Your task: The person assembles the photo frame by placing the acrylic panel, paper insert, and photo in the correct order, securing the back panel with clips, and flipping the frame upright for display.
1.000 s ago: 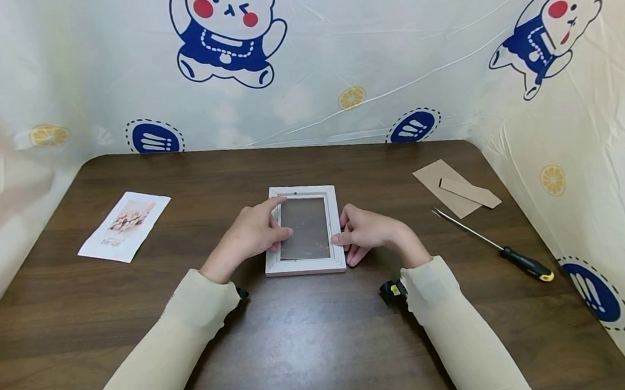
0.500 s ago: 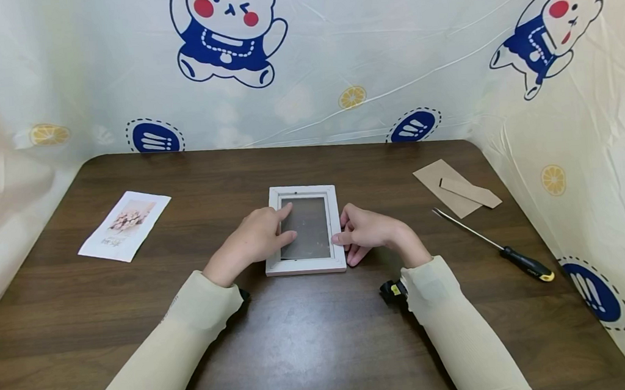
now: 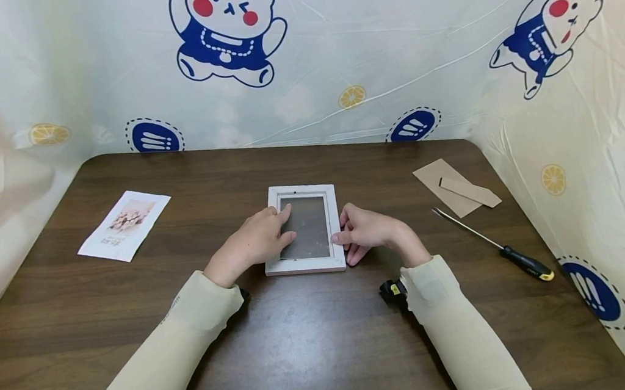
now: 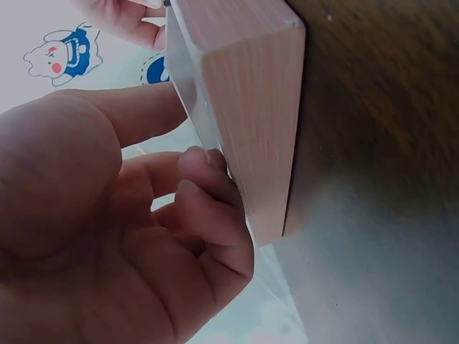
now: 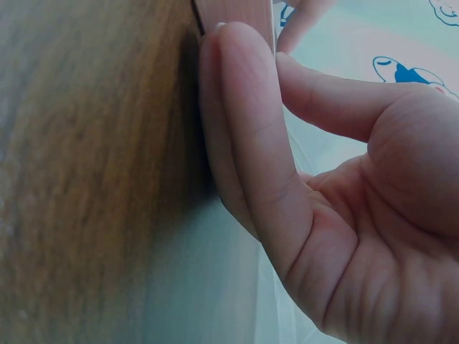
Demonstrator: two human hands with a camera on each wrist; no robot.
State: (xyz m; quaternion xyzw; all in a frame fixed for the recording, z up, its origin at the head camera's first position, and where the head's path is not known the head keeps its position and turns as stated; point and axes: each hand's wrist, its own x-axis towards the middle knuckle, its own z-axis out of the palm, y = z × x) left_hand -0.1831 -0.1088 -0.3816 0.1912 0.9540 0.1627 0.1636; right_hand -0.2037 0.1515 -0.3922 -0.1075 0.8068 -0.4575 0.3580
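Observation:
A white picture frame (image 3: 305,266) lies flat on the table, with a grey, see-through pane (image 3: 310,226) in its opening. My left hand (image 3: 252,242) reaches over the frame's left side. Its thumb and index finger are apart and touch the pane, while the other fingers bend against the frame, as the left wrist view shows beside the frame's edge (image 4: 251,122). On the opposite side, my right hand (image 3: 367,232) grips the frame, thumb on the top face and fingers along the outer edge. The right wrist view shows those fingers (image 5: 254,122) against the side.
A printed photo sheet (image 3: 127,225) lies at the left of the brown table (image 3: 313,342). To the right are a brown backing board (image 3: 432,179) with a cardboard strip (image 3: 469,192) on it. A black-handled screwdriver (image 3: 524,263) lies nearer. Patterned sheeting (image 3: 301,55) surrounds the table.
My left index finger has shifted from the frame's upper left border onto the pane, and the thumb has slid slightly right and down. My right hand and the frame stay put.

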